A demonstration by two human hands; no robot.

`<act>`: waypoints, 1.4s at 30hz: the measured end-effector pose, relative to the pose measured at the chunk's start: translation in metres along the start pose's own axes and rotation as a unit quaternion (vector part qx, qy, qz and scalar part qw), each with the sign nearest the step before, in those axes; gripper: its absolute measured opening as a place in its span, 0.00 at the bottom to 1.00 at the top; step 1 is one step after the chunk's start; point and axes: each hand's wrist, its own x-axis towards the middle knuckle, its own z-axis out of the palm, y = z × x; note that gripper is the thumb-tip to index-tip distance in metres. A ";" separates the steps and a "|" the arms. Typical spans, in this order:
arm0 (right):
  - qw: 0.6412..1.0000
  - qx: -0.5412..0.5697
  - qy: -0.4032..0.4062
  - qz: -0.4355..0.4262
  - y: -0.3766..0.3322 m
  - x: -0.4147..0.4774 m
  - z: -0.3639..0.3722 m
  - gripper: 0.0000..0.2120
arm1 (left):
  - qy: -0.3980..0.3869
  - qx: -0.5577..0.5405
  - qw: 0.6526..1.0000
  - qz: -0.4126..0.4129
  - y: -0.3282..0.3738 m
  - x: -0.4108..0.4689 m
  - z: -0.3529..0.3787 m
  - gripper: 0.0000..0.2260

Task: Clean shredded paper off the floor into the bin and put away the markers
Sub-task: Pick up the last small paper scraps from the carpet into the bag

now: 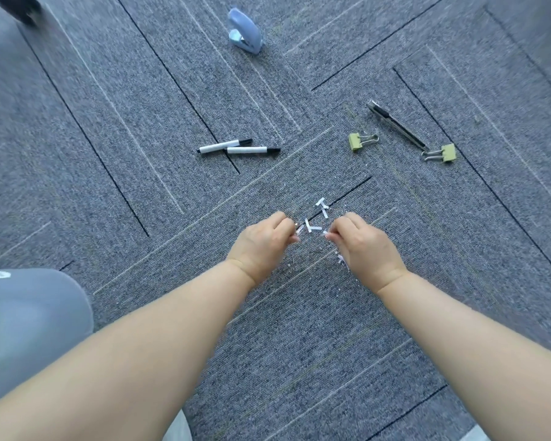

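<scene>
Left hand (261, 246) and right hand (365, 246) are each pinching paper shreds (315, 228) mid-carpet (299, 329). A few are remaining. Markers (223, 146) are lying untouched.

Strewn across the grey carpet floor (124, 186): two markers (225, 146) touching, a blue stapler (245, 30) beyond them, a knife (395, 125) and two yellow binder clips (355, 141) at right, white paper scraps (321, 205) nearest.

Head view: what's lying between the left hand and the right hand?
White paper shreds on the grey carpet, nothing else; the left hand and right hand each pinch at the nearest pieces. Shown in the head view.
</scene>
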 end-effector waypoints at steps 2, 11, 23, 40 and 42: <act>1.000 0.011 0.001 0.017 -0.015 0.007 -0.017 0.14 | -0.025 -0.009 0.999 -0.032 0.004 -0.003 -0.025 0.10; 0.998 0.035 0.038 -0.039 -0.143 0.057 -0.130 0.10 | 0.009 0.066 0.997 -0.033 0.021 -0.027 -0.210 0.06; 0.969 0.103 0.071 -0.213 -0.414 0.086 -0.123 0.15 | 0.192 0.118 0.966 -0.129 -0.041 -0.256 -0.379 0.06; 0.932 -0.146 -0.273 -0.186 -0.500 0.084 -0.022 0.19 | -0.186 0.114 0.892 -0.397 -0.089 -0.360 -0.357 0.25; 0.928 -0.161 -0.259 -0.215 -0.500 0.084 -0.025 0.14 | -0.165 0.103 0.898 -0.394 -0.087 -0.363 -0.360 0.20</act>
